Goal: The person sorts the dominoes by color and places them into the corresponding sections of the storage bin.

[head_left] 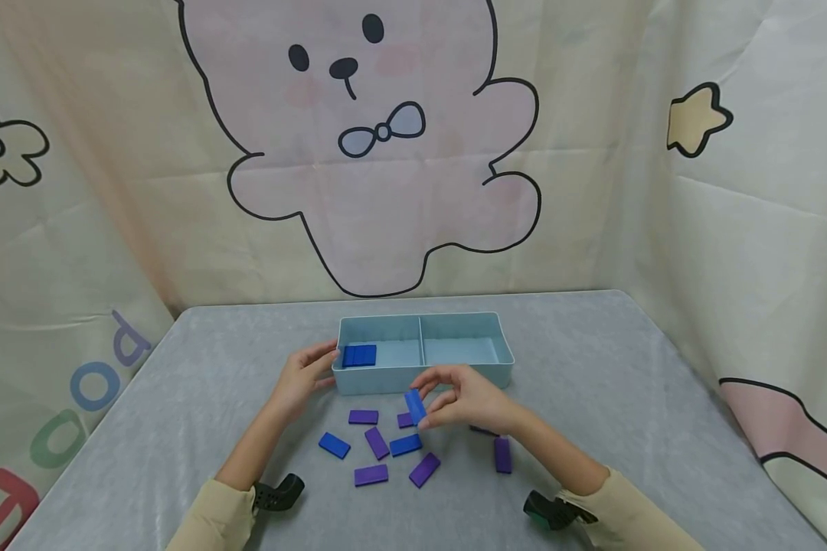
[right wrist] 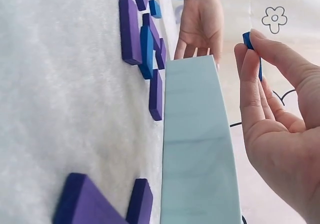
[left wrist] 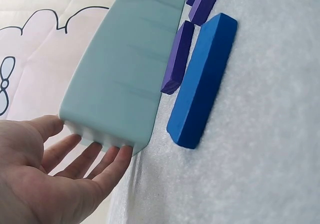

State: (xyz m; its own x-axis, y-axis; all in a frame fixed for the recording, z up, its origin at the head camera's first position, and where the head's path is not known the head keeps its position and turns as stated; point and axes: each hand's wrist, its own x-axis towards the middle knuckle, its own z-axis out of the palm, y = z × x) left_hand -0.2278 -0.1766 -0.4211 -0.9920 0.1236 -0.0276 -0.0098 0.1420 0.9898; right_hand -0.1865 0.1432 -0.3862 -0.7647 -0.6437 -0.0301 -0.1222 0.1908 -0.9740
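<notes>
While the fingers point(right wrist: 250, 69) of the right hand point(head_left: 470, 398) curl in and pinch a blue block point(head_left: 415, 406) between thumb and fingertips, the block stands tilted on end just in front of the pale blue tray point(head_left: 423, 376), lifted off the desk point(head_left: 627, 398). The palm of that hand turns inward toward the tray's front wall, the wrist bends slightly, and the forearm in a cream sleeve runs back and away from the tray toward the lower right of the head view.

The left hand point(head_left: 302, 379) rests against the tray's left front corner with its fingers point(left wrist: 102, 159) nearly straight and spread, their tips touching the wall; it grips nothing. Its palm faces the tray and its forearm slants back from the tray to the lower left.

The tray has two compartments. The left one holds a few blue blocks point(head_left: 359, 356) lying flat against its left end. In front of the tray, on the desk, lie loose pieces: purple blocks point(head_left: 377, 442) scattered at various angles, and two blue ones, one point(head_left: 334, 445) toward the left of the group and one point(head_left: 405, 445) near its middle. One purple block point(head_left: 502, 454) lies apart in front of the tray's right half, beside the right forearm.
</notes>
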